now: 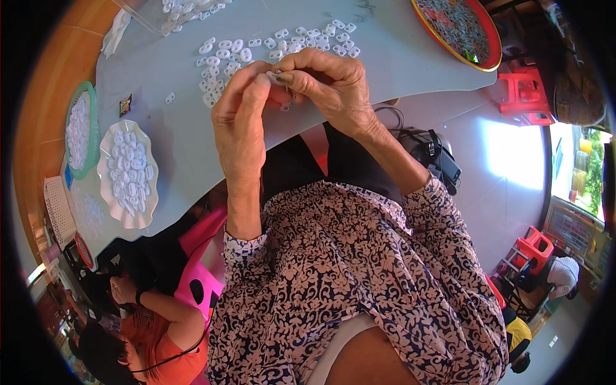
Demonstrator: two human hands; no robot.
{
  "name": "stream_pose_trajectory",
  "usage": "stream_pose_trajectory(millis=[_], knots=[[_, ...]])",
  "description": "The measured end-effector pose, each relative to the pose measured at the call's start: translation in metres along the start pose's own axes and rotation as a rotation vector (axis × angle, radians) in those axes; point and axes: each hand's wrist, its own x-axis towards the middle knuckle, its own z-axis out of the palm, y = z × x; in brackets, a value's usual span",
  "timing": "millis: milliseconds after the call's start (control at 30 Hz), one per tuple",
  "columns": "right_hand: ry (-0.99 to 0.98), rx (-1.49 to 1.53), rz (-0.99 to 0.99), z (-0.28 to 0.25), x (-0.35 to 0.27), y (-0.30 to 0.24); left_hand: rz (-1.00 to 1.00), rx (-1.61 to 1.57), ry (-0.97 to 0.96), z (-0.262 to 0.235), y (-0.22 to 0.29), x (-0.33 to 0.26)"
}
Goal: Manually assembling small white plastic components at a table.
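My left hand (240,125) and my right hand (337,90) meet above the near edge of the table. Between their pinched fingertips is a small white plastic piece (272,76), mostly covered by the fingers. Right behind the hands, many loose white oval plastic pieces (237,46) with holes lie scattered over the tabletop (173,128). To the left, a white scalloped dish (133,222) holds more such pieces. Beyond it stands a green basket (95,122) filled with small white parts.
A red round tray (498,54) of small metal parts sits at the far right. A clear container (142,14) of white pieces stands at the far left, with a small dark wrapper (125,104) nearer. Another person (173,327) sits at lower left; red stools (526,96) stand right.
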Motion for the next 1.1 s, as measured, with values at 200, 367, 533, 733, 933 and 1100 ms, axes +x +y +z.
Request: stream_pose_trajectory(millis=[200,367,533,733,933,1100], knots=[[0.000,-0.050,-0.039,0.000,0.001,0.005,-0.013,-0.017,-0.026,-0.004,-0.006,0.001],[0.006,-0.074,0.011,-0.004,-0.001,-0.002,-0.014,0.068,0.002,-0.003,0.001,0.001],[0.012,-0.030,0.034,-0.004,-0.002,-0.001,-0.033,0.148,-0.060,-0.012,0.002,0.006],[0.006,-0.065,-0.014,-0.004,-0.004,0.003,-0.080,0.061,-0.027,-0.006,0.008,0.009],[-0.036,-0.059,0.001,-0.006,-0.004,0.002,-0.040,0.079,-0.037,-0.005,0.008,0.011],[-0.056,-0.027,0.001,-0.007,-0.005,0.005,-0.080,0.251,-0.085,-0.009,0.017,0.012]])
